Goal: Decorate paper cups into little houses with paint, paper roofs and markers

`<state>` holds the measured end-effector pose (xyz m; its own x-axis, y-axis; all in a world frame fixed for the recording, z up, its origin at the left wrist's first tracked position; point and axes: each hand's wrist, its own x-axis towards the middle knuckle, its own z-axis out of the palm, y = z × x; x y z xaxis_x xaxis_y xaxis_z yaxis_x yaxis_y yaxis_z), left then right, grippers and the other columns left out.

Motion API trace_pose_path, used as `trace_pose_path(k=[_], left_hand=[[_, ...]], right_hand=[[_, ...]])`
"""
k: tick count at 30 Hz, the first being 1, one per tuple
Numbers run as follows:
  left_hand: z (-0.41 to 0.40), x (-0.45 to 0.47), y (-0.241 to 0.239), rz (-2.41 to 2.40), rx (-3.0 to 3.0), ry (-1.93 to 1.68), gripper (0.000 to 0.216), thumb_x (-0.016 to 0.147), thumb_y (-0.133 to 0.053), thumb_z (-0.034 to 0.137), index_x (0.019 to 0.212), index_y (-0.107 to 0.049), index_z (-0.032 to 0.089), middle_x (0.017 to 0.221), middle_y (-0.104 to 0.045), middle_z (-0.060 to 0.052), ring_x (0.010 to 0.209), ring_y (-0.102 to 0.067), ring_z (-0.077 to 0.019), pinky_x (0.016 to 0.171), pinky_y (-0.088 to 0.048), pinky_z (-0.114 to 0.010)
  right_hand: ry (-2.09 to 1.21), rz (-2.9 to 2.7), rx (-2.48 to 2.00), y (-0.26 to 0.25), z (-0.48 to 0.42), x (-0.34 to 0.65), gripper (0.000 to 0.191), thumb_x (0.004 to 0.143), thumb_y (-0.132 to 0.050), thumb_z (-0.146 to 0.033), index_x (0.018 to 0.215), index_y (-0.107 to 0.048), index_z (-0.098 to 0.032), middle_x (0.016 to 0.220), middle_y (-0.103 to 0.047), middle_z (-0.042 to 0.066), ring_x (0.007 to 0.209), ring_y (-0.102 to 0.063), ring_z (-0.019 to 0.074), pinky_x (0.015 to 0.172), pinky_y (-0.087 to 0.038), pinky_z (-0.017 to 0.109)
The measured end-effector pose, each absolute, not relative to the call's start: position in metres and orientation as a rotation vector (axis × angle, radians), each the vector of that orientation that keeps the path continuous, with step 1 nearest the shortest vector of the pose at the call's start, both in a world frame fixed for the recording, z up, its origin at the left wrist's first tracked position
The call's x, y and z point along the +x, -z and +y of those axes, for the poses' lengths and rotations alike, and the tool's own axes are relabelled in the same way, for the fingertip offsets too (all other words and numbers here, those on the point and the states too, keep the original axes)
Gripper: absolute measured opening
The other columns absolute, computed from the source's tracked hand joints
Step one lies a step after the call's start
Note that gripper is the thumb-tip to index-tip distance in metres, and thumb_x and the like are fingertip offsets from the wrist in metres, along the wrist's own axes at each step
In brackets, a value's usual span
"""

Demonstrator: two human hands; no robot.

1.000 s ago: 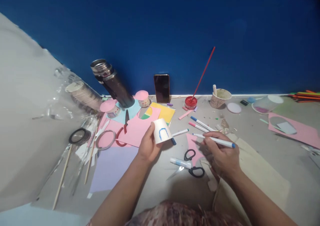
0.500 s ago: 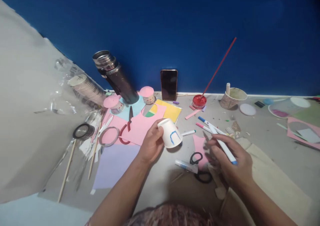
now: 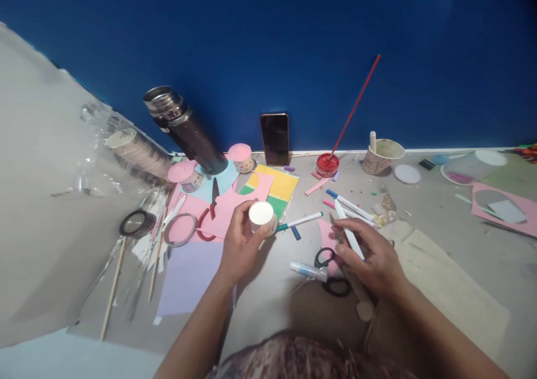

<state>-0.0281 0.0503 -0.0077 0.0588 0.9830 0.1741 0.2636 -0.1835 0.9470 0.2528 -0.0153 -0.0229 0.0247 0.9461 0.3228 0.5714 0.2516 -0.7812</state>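
My left hand [image 3: 239,244] is closed round a small white paper cup [image 3: 262,215], held upside down with its flat base facing up at me. My right hand [image 3: 369,258] grips a white marker pen [image 3: 349,234] that points away from me, its far tip near several other markers [image 3: 346,202] on the floor. Between my hands lie a teal-tipped marker [image 3: 298,221], a loose blue cap [image 3: 296,233], a glue tube [image 3: 308,270] and black-handled scissors [image 3: 329,270]. Pink paper [image 3: 230,208] lies under and behind the cup.
Against the blue wall stand a dark flask [image 3: 184,130], a phone [image 3: 274,138], a red paint pot with a red stick [image 3: 327,165] and a patterned cup [image 3: 380,156]. Tape rolls [image 3: 135,223], wooden sticks and coloured sheets lie at the left. A beige cloth [image 3: 440,278] lies at the right.
My left hand has turned the cup so the blue arch drawn on its side no longer shows and its base faces me. My right hand swung the marker to point away.
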Motion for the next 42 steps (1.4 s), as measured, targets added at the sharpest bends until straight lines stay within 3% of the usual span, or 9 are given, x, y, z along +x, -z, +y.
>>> trace_pose_path(k=[6,9,12,16,20,26,32,37,42], left_hand=[[0.027,-0.014,0.001,1.403,2.362,-1.314,0.050,0.091,-0.070,0.017,0.137,-0.053,0.023,0.128,-0.061,-0.012,0.125,-0.060,-0.0286,0.106,-0.052,-0.045],[0.022,0.009,-0.002,1.137,2.651,-0.718,0.038,0.093,-0.055,0.005,0.127,-0.057,0.022,0.118,-0.066,-0.011,0.102,-0.069,-0.0235,0.082,-0.058,-0.034],[0.028,0.031,-0.001,1.187,2.645,-0.017,0.040,0.081,-0.053,-0.005,0.114,-0.060,0.017,0.120,-0.065,-0.013,0.094,-0.070,-0.0261,0.075,-0.058,-0.036],[0.035,0.043,0.001,1.352,2.549,0.290,0.042,0.076,-0.051,-0.009,0.109,-0.061,0.017,0.117,-0.063,-0.012,0.086,-0.070,-0.0260,0.075,-0.057,-0.038],[0.033,0.038,0.007,1.443,2.444,0.091,0.036,0.089,-0.047,-0.003,0.114,-0.063,0.018,0.113,-0.062,-0.012,0.085,-0.068,-0.0244,0.073,-0.055,-0.037],[0.033,0.031,0.007,1.157,2.116,-0.716,0.018,0.102,-0.050,0.019,0.104,-0.067,0.021,0.105,-0.067,-0.008,0.104,-0.064,-0.0243,0.092,-0.054,-0.039],[0.031,0.032,0.010,1.154,1.692,-0.712,0.028,0.099,-0.055,0.022,0.124,-0.068,0.021,0.106,-0.077,-0.007,0.077,-0.073,-0.0184,0.078,-0.059,-0.036],[0.034,0.031,0.012,1.134,1.936,-0.775,0.023,0.097,-0.059,0.019,0.112,-0.076,0.021,0.106,-0.079,-0.008,0.097,-0.074,-0.0230,0.089,-0.059,-0.038],[0.037,0.029,0.015,1.018,2.048,-0.790,0.025,0.101,-0.058,0.019,0.114,-0.078,0.018,0.099,-0.078,-0.009,0.092,-0.073,-0.0216,0.082,-0.059,-0.034]], right_hand=[[-0.644,-1.500,-1.614,0.024,-0.016,0.249,0.029,0.101,-0.056,-0.039,0.125,-0.066,-0.027,0.091,-0.082,0.002,0.082,-0.078,0.0236,0.082,-0.059,0.038],[-0.711,-1.449,-1.630,0.022,-0.016,0.248,0.038,0.101,-0.054,-0.040,0.135,-0.058,-0.024,0.085,-0.081,0.001,0.062,-0.072,0.0203,0.073,-0.058,0.037],[-0.712,-1.483,-1.616,0.023,-0.015,0.248,0.033,0.100,-0.054,-0.038,0.129,-0.062,-0.023,0.082,-0.081,0.001,0.073,-0.077,0.0226,0.077,-0.058,0.036],[-0.740,-1.572,-1.623,0.025,-0.014,0.250,0.032,0.099,-0.053,-0.034,0.127,-0.066,-0.025,0.090,-0.083,0.003,0.089,-0.079,0.0239,0.079,-0.059,0.033],[-0.728,-1.634,-1.638,0.025,-0.014,0.250,0.031,0.098,-0.055,-0.033,0.123,-0.071,-0.025,0.111,-0.083,0.007,0.096,-0.080,0.0243,0.076,-0.061,0.031],[-0.653,-1.645,-1.502,0.015,-0.014,0.251,0.019,0.093,-0.062,-0.031,0.097,-0.080,-0.025,0.097,-0.085,0.004,0.090,-0.081,0.0230,0.081,-0.063,0.029],[-0.633,-1.580,-1.513,0.003,-0.012,0.261,0.018,0.089,-0.066,-0.035,0.085,-0.081,-0.026,0.086,-0.084,0.004,0.078,-0.080,0.0235,0.075,-0.064,0.030],[-0.693,-1.703,-1.488,0.003,-0.008,0.267,0.019,0.089,-0.066,-0.036,0.087,-0.082,-0.025,0.085,-0.084,0.005,0.077,-0.080,0.0233,0.076,-0.063,0.030],[-0.682,-1.762,-1.443,0.006,-0.008,0.268,0.018,0.090,-0.065,-0.030,0.089,-0.082,-0.025,0.085,-0.084,0.003,0.076,-0.080,0.0210,0.073,-0.061,0.028]])
